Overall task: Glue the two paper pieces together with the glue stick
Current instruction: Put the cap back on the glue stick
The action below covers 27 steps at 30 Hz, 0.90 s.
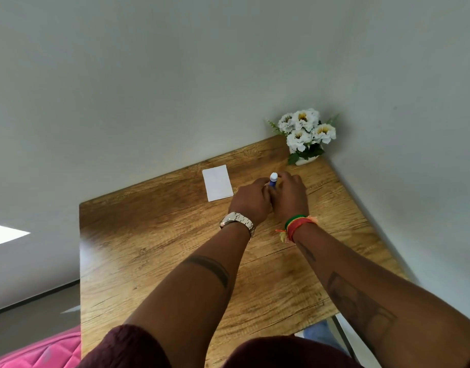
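**Item: glue stick, in hand, cap end up**

Wooden table (154, 261), set into a wall corner. On it, as I find them:

- Glue stick (273, 180): blue barrel, white end showing uppermost, standing roughly upright between my two hands near the far side of the table. Whether that white end is a cap or bare glue, I cannot tell.
- My left hand (251, 201): fingers curled in against the lower barrel, gripping it as far as I can judge; the fingertips are hidden.
- My right hand (289, 196): fingers closed about the stick from the other side, touching my left hand.
- White paper (218, 183): lying flat just to the left of my hands, untouched. I see one rectangle only; a second piece may lie under it or under my hands.
- Pot of white flowers (305, 134): far corner, clear of the work.

Step in hand, by my reckoning: readying the stick. Next: expose the glue, then bring it to the paper while steadying the sheet.
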Each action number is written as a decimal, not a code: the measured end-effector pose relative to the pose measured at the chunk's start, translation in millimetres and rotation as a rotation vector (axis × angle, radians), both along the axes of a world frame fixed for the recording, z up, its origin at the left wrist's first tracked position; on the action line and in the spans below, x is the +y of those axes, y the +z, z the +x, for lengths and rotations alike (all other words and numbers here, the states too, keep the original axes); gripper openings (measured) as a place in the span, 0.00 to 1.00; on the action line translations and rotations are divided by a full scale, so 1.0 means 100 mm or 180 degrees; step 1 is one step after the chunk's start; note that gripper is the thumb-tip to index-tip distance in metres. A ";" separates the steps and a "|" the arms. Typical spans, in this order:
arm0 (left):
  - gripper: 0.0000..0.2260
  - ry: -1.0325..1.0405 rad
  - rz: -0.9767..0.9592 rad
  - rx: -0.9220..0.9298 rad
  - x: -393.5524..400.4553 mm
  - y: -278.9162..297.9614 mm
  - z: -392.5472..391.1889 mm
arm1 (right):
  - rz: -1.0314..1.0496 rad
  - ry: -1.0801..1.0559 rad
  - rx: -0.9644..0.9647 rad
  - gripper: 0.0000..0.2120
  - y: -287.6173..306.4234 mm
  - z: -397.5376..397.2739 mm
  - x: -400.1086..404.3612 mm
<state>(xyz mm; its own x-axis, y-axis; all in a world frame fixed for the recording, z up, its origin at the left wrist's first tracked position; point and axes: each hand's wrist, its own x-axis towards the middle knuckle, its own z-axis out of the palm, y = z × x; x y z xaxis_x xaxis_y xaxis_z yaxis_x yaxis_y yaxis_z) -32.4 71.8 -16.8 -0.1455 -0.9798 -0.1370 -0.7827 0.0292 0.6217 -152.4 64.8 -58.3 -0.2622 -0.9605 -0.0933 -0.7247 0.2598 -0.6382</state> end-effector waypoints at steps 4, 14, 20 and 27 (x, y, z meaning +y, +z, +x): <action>0.16 0.0084 -0.0136 0.0137 -0.01 0.07 0.05 | -0.0244 0.0030 0.0156 0.14 0.11 0.02 -0.08; 0.11 0.0593 -0.0609 0.0357 -0.02 0.58 0.76 | -0.0327 0.0838 -0.1416 0.12 0.90 0.62 -0.22; 0.12 0.1266 -0.0338 0.1015 -0.02 0.92 1.21 | -0.0220 0.1247 -0.1891 0.17 1.25 1.00 -0.29; 0.11 0.1754 -0.0302 0.1730 -0.04 1.14 1.36 | 0.0653 0.1675 -0.2548 0.11 1.37 1.19 -0.24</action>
